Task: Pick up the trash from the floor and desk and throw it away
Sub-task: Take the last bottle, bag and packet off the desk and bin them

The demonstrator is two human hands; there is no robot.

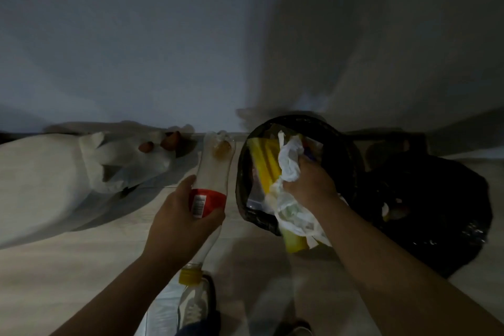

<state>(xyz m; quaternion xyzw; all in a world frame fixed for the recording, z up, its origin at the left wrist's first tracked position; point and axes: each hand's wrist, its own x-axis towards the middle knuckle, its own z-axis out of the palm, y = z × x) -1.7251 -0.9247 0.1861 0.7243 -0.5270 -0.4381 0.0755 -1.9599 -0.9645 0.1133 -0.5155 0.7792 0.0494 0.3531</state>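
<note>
Now, L hand [177, 215] fingers curl round the clear plastic bottle w/ red label, yellow cap [215, 169], at the label. R hand [311, 183] fingers clench a crumpled white plastic-bag wad [290, 161], black-lined round bin [341, 133] just under them. Both prob. light (bottle slick, crushable); wad soft, so grip mid-bunch.

Clear plastic bottle [211, 172] with a red label and yellow cap, gripped round the label by the left hand [177, 215], cap end pointing back at the person, a bit of amber liquid at the far end. Crumpled white plastic bag [290, 161] is bunched up in the right hand [311, 185], right over the black-lined bin [345, 150].
</note>
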